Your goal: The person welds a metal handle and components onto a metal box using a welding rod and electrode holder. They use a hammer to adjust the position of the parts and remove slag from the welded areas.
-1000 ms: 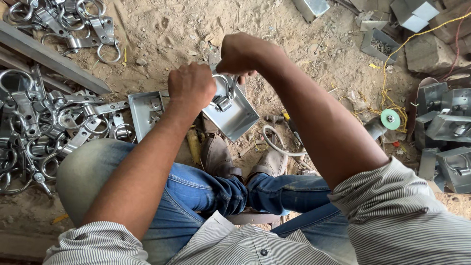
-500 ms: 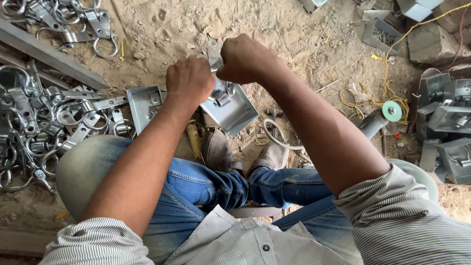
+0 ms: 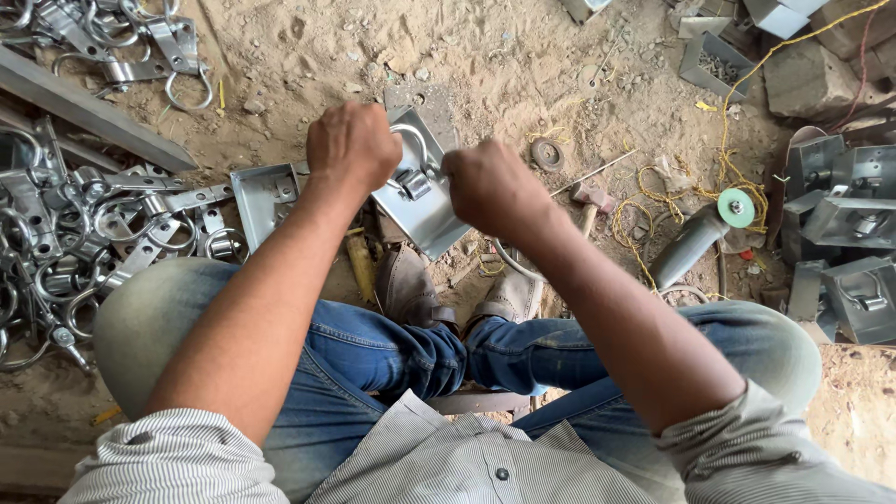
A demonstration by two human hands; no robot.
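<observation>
The person sits over sandy ground with knees apart. The left hand [image 3: 353, 145] is closed into a fist, the fingers curled together over the top edge of a metal plate [image 3: 422, 201]. The right hand [image 3: 490, 187] is also closed, its fingers folded tight at the right edge of the same plate; what exactly they pinch is hidden under the knuckles. Between the two fists, just beside the fingers of both, a ring [image 3: 411, 149] with a small clamp sits on the plate's face. The plate is tilted, and its low corner points toward the shoes [image 3: 411, 285] under the hands.

Left of the left fingers lies a second plate [image 3: 264, 198] on the sand, and further left a pile of ring parts [image 3: 84, 233]. Right of the right fingers, well apart, lies a grinder [image 3: 695, 238] with a green disc, and beyond it metal boxes [image 3: 845, 210].
</observation>
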